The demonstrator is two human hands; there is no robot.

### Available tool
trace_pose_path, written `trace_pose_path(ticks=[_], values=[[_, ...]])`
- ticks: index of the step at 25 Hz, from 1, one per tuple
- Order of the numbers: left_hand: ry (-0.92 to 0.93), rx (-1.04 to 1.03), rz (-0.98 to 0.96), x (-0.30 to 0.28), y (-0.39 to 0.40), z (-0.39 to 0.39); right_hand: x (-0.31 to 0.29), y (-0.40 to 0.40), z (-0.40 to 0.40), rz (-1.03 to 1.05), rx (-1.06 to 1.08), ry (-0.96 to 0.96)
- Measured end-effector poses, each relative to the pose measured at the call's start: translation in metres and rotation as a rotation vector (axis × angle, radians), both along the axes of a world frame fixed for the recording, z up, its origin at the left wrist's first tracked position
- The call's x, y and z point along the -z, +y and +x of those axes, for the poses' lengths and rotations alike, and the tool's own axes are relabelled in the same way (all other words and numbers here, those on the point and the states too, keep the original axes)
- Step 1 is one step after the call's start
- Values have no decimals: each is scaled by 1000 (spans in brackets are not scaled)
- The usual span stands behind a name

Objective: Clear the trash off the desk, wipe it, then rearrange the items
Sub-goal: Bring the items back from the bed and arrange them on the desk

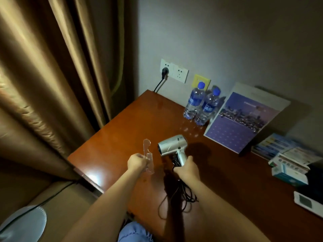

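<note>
With your left hand (137,163) gripping the clear comb (148,157) and your right hand (187,169) clutching the hair dryer (172,144) above the near-left desk (122,137), its dangling cord (183,196) could snag the edge, I'd judge.

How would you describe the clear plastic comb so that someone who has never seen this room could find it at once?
Start at the reddish wooden desk in the corner beside the curtain. Above its near left part, the person's left hand pinches the comb upright. It is flat and see-through with fine teeth, unlike the silver hair dryer held by the right hand beside it.
</note>
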State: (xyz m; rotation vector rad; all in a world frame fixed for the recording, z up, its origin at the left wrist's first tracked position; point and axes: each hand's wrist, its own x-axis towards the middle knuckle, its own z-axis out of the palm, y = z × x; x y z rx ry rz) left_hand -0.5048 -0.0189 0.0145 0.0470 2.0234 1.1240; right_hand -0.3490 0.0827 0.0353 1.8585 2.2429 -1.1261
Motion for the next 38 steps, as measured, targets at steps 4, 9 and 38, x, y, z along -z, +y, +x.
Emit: trace_pose_path(ticks=[4, 9, 38], values=[[13, -16, -56, 13, 42, -48, 12, 46, -58, 2, -44, 1], [-11, -20, -136, 40, 61, -80, 35, 82, -94, -36, -116, -18], [562, 406, -80, 31, 144, -127, 68, 125, -83, 81, -62, 72]])
